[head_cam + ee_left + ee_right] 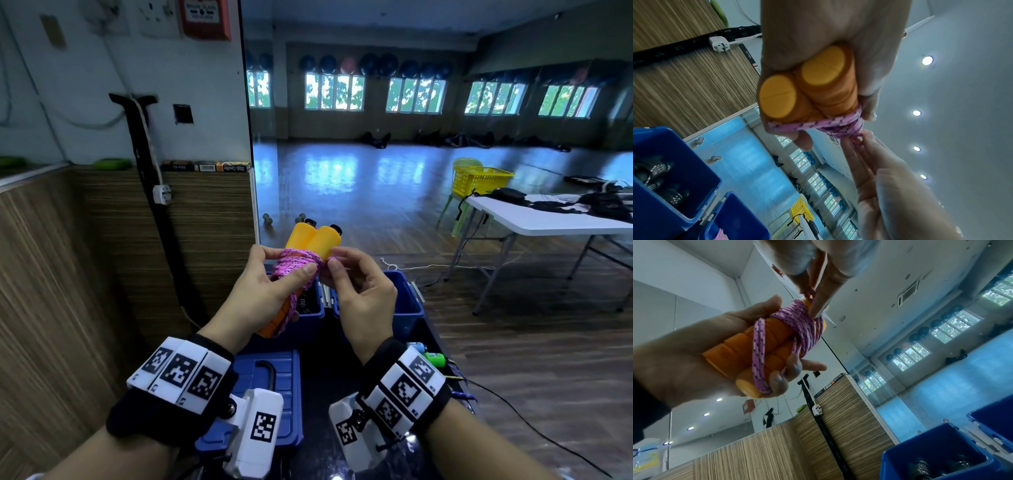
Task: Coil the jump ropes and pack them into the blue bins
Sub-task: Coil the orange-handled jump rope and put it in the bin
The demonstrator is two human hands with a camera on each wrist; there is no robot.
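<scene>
A jump rope with two orange handles [313, 238] and a pink speckled cord [296, 265] wound round them is held above two blue bins. My left hand [274, 284] grips both handles [803, 91] side by side, thumb over the coils [797, 324]. My right hand [346, 274] pinches a short loop of the cord [856, 141] at the coil's right side [810, 294]. The left blue bin [313, 317] holds dark ropes [659, 172]. The right blue bin [407, 301] stands beside it, partly hidden by my right hand.
A blue lid [270, 394] lies on the dark counter below my wrists. Wood-panelled wall [68, 257] runs close on the left. A white folding table [548, 219] and a yellow basket [479, 178] stand at the right. Cables [513, 421] trail over the wooden floor.
</scene>
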